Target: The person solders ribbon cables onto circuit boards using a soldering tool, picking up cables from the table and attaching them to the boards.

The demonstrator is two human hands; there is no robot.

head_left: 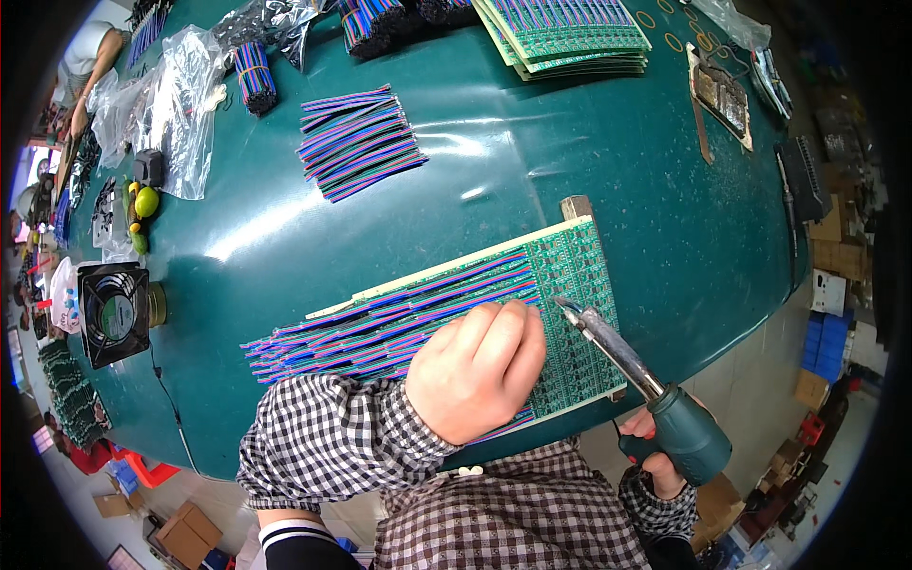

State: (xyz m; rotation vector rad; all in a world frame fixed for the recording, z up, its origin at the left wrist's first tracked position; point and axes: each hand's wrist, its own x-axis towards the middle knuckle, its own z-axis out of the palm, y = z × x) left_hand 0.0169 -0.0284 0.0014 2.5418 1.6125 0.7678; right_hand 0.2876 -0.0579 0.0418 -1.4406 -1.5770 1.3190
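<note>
Loose ribbon wire bundles (361,142) and spare boards (570,33) crowd the far desk (494,180). Your left hand (478,369) presses fisted on the green circuit board (570,285); your right hand (655,456) clamps the soldering iron (627,366), tip angled up-left onto the board.

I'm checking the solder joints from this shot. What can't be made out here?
- Head view: wire ends under the left hand, hidden by its knuckles.
- Soldering iron tip contact with the green circuit board: too small to tell.
- Right hand: mostly hidden behind the iron's handle.
</note>
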